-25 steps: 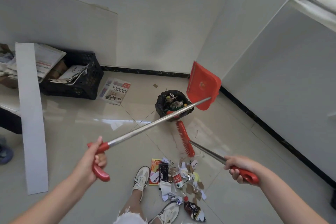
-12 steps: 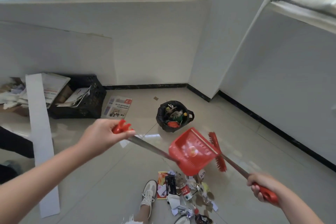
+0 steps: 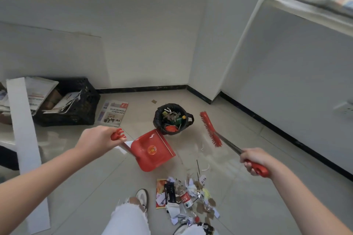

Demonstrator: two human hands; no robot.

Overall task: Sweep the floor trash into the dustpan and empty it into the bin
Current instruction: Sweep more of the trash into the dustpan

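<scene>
- The trash pile (image 3: 187, 198) lay on the tiled floor (image 3: 248, 206) right in front of the person's feet: a red-and-yellow packet, a black wrapper, a small bottle with a red label, crumpled paper and brown scraps.
- A thin black stick and a curved white piece lay loose on the floor just beyond the pile.
- The red dustpan (image 3: 150, 160) sat farther out, between the pile and the bin and apart from the trash, with nothing but a round sticker showing inside it. Whether it touched the floor could not be told.
- The left hand (image 3: 95, 139) gripped the top of the dustpan's long handle, fingers curled round it just under the red clip (image 3: 118, 136).
- The bin (image 3: 157, 120), lined with a black bag, stood beyond the pan and already held litter.
- The red broom head (image 3: 210, 129) was to the right of the bin, tilted; its metal shaft (image 3: 229, 146) ran back to the right hand.
- The right hand (image 3: 253, 158) was closed round the broom's red grip.
- A shoe (image 3: 142, 197) and a knee in torn white trousers (image 3: 129, 217) showed at the bottom edge, left of the pile.
- A newspaper (image 3: 112, 113) lay flat on the floor left of the bin.
- A black crate (image 3: 80, 108) stuffed with papers stood near the wall farther left, with a long white board (image 3: 24, 139) lying beside it.
</scene>
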